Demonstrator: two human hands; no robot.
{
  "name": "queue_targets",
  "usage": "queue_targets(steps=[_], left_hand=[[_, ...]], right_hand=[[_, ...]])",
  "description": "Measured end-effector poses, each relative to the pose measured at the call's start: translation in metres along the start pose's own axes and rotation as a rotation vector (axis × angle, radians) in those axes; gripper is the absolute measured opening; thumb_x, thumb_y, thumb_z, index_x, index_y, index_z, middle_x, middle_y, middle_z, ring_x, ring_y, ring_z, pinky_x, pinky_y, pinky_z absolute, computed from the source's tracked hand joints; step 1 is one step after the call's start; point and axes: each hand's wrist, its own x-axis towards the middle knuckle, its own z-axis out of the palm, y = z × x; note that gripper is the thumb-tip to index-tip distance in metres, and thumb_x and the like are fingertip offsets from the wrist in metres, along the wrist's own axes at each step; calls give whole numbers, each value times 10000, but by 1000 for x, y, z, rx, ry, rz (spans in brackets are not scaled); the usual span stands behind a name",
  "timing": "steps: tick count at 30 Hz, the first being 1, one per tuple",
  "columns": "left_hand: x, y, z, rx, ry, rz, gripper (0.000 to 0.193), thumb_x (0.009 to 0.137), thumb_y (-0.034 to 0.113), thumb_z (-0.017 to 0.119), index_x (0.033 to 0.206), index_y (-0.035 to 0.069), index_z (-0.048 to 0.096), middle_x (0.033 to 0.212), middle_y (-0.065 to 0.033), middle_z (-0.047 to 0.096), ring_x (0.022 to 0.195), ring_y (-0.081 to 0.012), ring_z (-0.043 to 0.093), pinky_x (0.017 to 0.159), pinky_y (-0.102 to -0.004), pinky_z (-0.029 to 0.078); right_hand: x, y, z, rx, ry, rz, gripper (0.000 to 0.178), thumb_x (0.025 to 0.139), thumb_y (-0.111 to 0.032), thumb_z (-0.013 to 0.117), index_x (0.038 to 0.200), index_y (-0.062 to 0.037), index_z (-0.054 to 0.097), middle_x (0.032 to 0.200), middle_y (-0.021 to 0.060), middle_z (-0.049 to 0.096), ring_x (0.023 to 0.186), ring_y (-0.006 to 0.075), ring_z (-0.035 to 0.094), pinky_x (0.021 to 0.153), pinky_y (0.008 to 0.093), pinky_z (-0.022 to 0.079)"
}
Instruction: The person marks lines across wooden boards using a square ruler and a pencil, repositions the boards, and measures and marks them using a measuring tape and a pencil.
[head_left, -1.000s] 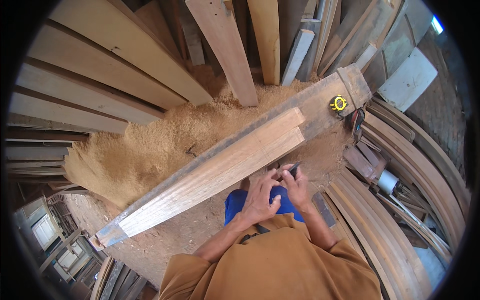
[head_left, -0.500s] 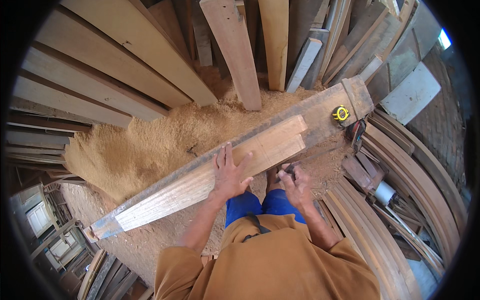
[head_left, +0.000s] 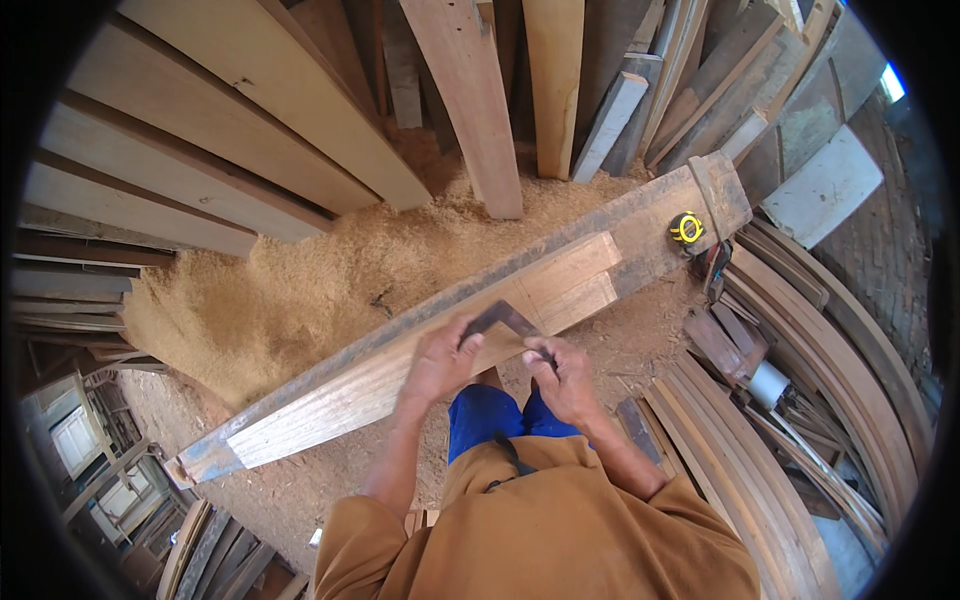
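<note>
Dusty workshop floor [head_left: 270, 492], brown and littered. Nearest: left hand [head_left: 440, 362] and right hand [head_left: 562, 382], both pinching a dark, flat, L-shaped square [head_left: 519, 319], one limb each, over the pale board [head_left: 568, 277]; contact with board not certain. Step in hand, as judged: placement of the square on the board. Next move, as judged: flat seating, even pressure, steady fingers. Board: long, straight-grained, stepped at right end. Beneath: worn wooden surface [head_left: 655, 232]. Farther along: round yellow-and-black tape measure [head_left: 687, 229]. Beyond: loose, fine sawdust [head_left: 250, 315]; smooth, flat planks [head_left: 200, 125].
</note>
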Motion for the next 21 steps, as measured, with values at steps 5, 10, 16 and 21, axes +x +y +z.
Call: queue_targets(steps=[5,10,16,21], left_hand=[[36,-29,-29,213,254,233,454,980,168,672,1423,86,614,1313,-216,674,1255,-416,609,1115,-500,450],[50,-33,-13,249,224,396,552,966,204,704,1502,165,581,1410,-216,619,1288,-406,580,1128,-492,443],[43,-19,-3,525,75,438,581,941,361,742,1495,426,578,1579,-175,427,1394,-428,440,1148,-560,404],[44,-17,-2,517,52,458,601,912,364,774,1482,438,596,1599,-184,390,1397,-433,411,1161,-553,378]], right_hand=[[23,-1,-15,-352,136,-231,294,896,-62,723,1181,6,692,927,198,689,870,382,688,782,447,547],[41,5,-1,-354,138,-309,346,860,-16,751,1200,-28,693,897,161,646,825,348,647,741,441,520],[46,16,10,-425,136,-344,357,846,-21,779,1195,-41,705,897,145,625,813,324,628,720,421,506],[47,13,15,-498,158,-371,390,821,-42,804,1199,-39,705,909,152,634,839,351,621,743,443,505]])
